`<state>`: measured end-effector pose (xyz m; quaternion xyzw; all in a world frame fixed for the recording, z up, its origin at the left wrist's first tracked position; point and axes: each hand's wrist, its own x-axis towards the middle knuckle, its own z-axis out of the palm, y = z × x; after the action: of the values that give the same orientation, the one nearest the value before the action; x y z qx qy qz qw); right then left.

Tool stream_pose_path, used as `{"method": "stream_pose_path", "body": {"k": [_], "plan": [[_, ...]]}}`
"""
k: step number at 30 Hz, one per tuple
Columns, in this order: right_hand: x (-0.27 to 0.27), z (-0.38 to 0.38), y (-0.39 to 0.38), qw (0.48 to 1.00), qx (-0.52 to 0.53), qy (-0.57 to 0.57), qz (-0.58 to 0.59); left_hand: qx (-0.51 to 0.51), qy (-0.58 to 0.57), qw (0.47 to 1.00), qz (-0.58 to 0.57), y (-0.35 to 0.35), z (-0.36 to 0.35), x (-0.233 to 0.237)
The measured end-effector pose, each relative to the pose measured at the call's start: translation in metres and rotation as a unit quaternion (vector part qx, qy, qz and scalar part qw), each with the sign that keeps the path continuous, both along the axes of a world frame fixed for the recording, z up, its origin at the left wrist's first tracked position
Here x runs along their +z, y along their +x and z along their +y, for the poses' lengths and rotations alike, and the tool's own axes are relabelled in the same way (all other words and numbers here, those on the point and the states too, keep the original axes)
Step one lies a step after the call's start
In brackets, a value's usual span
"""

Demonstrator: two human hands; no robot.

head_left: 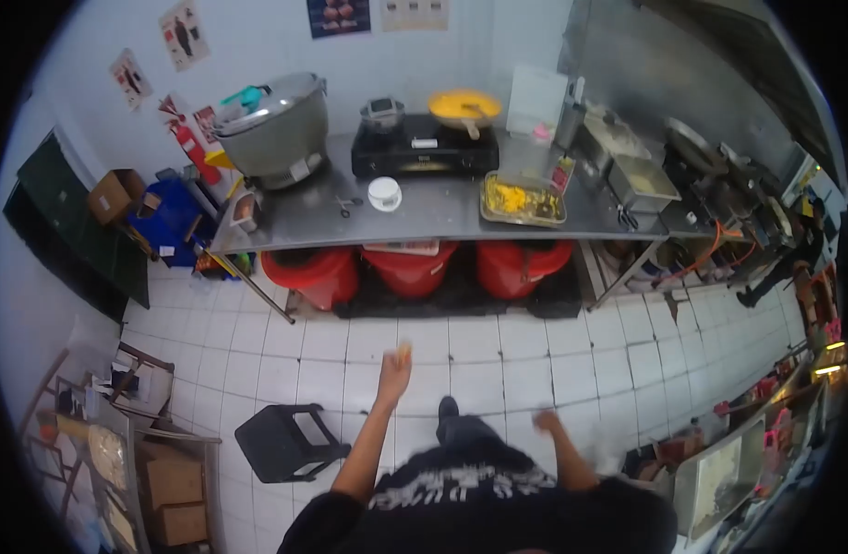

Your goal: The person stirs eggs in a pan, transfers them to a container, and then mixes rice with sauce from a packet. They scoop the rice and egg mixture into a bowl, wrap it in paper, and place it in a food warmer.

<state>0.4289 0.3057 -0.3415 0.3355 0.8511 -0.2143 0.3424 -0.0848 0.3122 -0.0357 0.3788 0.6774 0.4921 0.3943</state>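
Yellowish item (404, 353), small and blurred from where I'm standing, sits in the left hand (395, 375), whose fingers look curled closed on it. It pokes out at the fingertip end, toward the steel table (433, 217), its long axis seeming to run roughly along the forearm. The right hand (545, 423) hangs well apart, farther from the item, too smeared to tell how open it is or whether it holds anything.

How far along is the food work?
Looks done: some yellow food sits in the tray. In hand: a small yellowish thing in the left hand, too blurred to name. Probably left: the yellow food in the pan on the stove; where it goes isn't clear.
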Motion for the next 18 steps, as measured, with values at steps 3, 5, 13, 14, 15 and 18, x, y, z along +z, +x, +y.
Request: {"method": "stream_pose_path", "body": {"k": [3, 5, 13, 14, 15, 18], "plan": [[0.137, 0.222, -0.140, 0.847, -0.358, 0.249, 0.303, 0.048, 0.001, 0.998, 0.048, -0.009, 0.097, 0.014], [0.278, 0.346, -0.223, 0.746, -0.370, 0.220, 0.508, 0.060, -0.001, 0.995, 0.079, -0.022, 0.166, 0.023], [0.503, 0.714, -0.373, 0.757, -0.323, 0.434, 0.368, 0.024, 0.109, 0.939, 0.325, -0.080, 0.439, -0.002], [0.508, 0.749, -0.379, 0.787, -0.342, 0.405, 0.315, 0.020, 0.109, 0.944, 0.312, -0.085, 0.467, -0.003], [0.503, 0.766, -0.380, 0.820, -0.362, 0.366, 0.252, -0.010, 0.079, 0.938, 0.337, -0.086, 0.479, -0.011], [0.496, 0.801, -0.398, 0.858, -0.328, 0.348, 0.189, -0.067, 0.026, 0.914, 0.400, -0.091, 0.521, -0.003]]}}
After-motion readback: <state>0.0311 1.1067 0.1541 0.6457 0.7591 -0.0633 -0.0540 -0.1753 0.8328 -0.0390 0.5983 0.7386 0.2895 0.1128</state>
